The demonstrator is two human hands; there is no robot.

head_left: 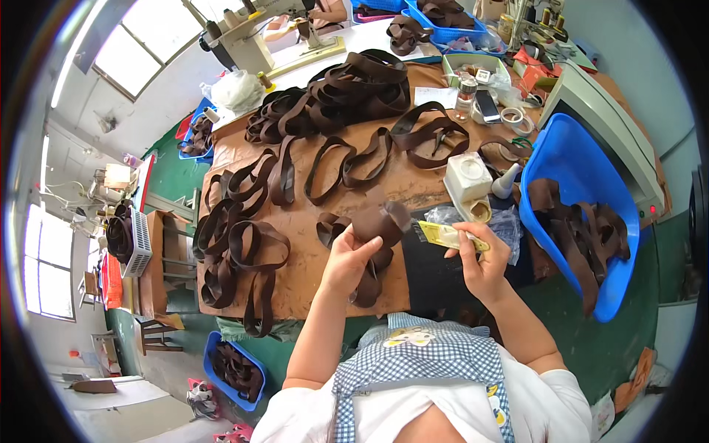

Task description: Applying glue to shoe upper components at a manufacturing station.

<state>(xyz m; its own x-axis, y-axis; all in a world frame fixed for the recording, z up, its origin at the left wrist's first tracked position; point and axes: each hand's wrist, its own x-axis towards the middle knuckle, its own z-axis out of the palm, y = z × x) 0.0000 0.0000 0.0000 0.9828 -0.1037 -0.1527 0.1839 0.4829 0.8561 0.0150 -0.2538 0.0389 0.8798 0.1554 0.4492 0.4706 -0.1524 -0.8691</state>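
Observation:
My left hand (347,260) grips a dark brown strap (380,221), thumb on top; its loops hang down below the hand. Closed around a flat yellow-handled brush (443,235) is my right hand (480,262), its tip pointing left at the strap with a small gap between them. Just beyond the brush stands a white container (468,177) with a small round pot (480,212) in front of it. A dark mat (428,280) lies on the table under my hands.
Looped brown straps (258,247) cover the left of the brown table (295,210), with a large heap (347,92) at the back. A blue basin (613,284) of straps stands at the right, beside a grey machine (598,118). Another person's arm (331,11) shows at the far side.

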